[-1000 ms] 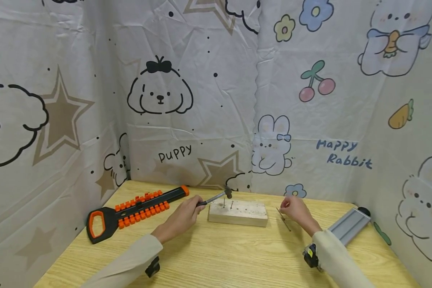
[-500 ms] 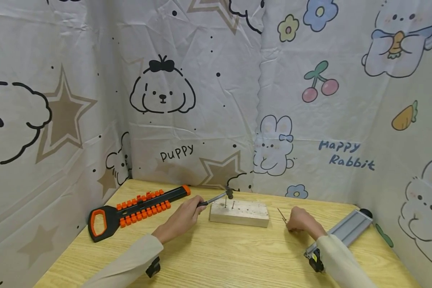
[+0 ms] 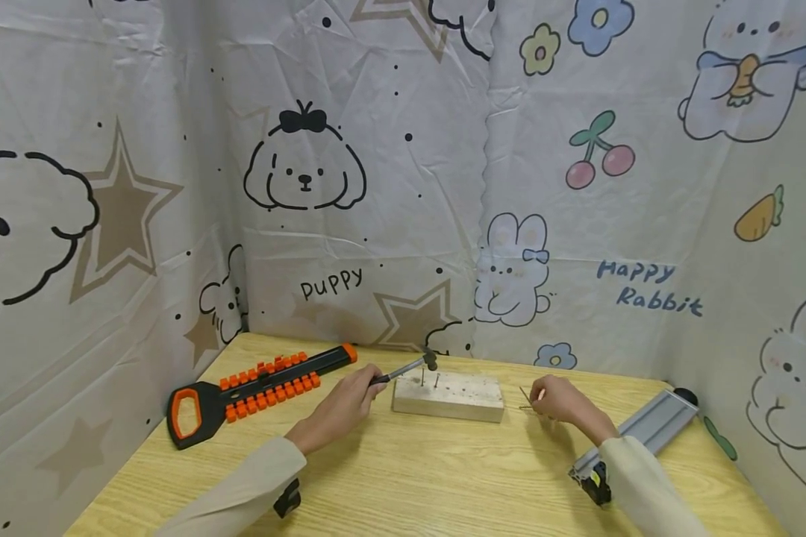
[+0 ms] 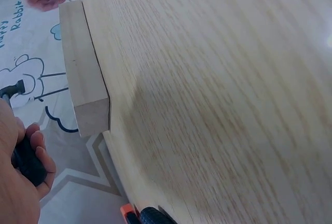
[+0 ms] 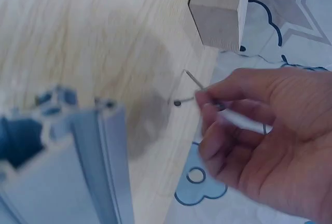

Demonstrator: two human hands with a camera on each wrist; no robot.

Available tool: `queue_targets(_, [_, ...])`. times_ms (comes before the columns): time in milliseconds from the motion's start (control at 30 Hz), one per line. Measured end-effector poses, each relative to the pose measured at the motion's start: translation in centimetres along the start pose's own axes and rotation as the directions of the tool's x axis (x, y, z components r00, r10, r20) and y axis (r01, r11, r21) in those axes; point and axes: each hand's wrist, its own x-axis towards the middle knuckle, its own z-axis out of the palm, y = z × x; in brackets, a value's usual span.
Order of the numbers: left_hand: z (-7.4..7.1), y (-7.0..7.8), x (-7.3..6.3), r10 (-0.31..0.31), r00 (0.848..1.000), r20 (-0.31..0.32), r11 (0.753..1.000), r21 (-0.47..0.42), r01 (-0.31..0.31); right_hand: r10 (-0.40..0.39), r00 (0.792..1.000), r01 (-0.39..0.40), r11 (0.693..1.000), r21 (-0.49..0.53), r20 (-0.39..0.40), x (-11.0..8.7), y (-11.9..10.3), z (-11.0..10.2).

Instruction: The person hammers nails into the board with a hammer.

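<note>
My left hand grips a small hammer by its black handle. The hammer's dark head is raised at the back left of a pale wooden block. Two nails stand upright in the block's top, towards its left end, with a row of small holes to their right. To the right of the block, my right hand pinches a nail between thumb and fingertips. Beside those fingertips, a second nail shows its head, its other end hidden behind the fingers.
A black rack with an orange handle and rows of orange clips lies at the left. On the right, partly under my right forearm, lies a grey metal profile. A printed cloth hangs round the table's back and sides.
My right hand dips right and down to the nails on the table, then rises slightly with a nail pinched in its fingers. The left hand and hammer stay nearly still.
</note>
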Motion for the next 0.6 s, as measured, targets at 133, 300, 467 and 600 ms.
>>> queue_targets(133, [0.0,0.1,0.0,-0.003,1.000,-0.002,1.000,0.005,0.003,-0.089,0.994,0.087,0.996,-0.034,-0.059,0.3,-0.1,-0.2])
queue_targets(300, [-0.1,0.2,0.0,-0.006,1.000,0.000,1.000,0.012,0.006,-0.078,0.996,0.083,0.992,0.096,-0.053,0.7,-0.1,0.1])
queue_targets(467, [-0.2,0.2,-0.1,-0.006,1.000,-0.007,1.000,0.019,0.006,-0.127,0.992,0.125,0.948,0.291,-0.015,1.3,0.2,0.6])
queue_targets(600, [-0.2,0.1,-0.3,-0.019,1.000,-0.009,0.999,0.028,0.019,-0.122,0.990,0.140,0.929,0.343,-0.075,1.6,0.2,1.0])
